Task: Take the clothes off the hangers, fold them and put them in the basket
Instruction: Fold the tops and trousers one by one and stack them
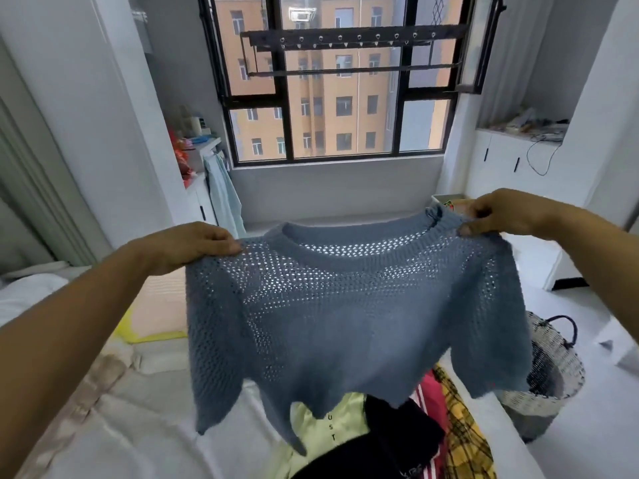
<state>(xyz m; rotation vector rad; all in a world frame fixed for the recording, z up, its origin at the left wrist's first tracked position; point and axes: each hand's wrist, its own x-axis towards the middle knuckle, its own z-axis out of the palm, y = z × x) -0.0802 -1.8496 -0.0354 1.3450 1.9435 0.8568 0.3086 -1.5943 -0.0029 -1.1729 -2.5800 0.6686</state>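
– Both your hands have the sweater: your left hand grips one shoulder with its fingers curled over the knit, and your right hand pinches the other shoulder, right by the collar.

– Where is it hanging?

– Spread flat in the air in front of you, neck up, hem loose above the bed. One sleeve droops on each side.

– Room to move?

– The bed's right edge runs just under the right sleeve. Past it is bare pale floor, and the basket stands on that floor, tight against the bed's side.

– Anything in the basket?

– You can't tell; its inside is dark and the sleeve covers part of the rim.

– Count for me.

– One blue sweater, one basket. On the bed below the hem lies a pile, four pieces showing: a green top, a black garment, a red one with white stripes and a yellow plaid one, all overlapping.
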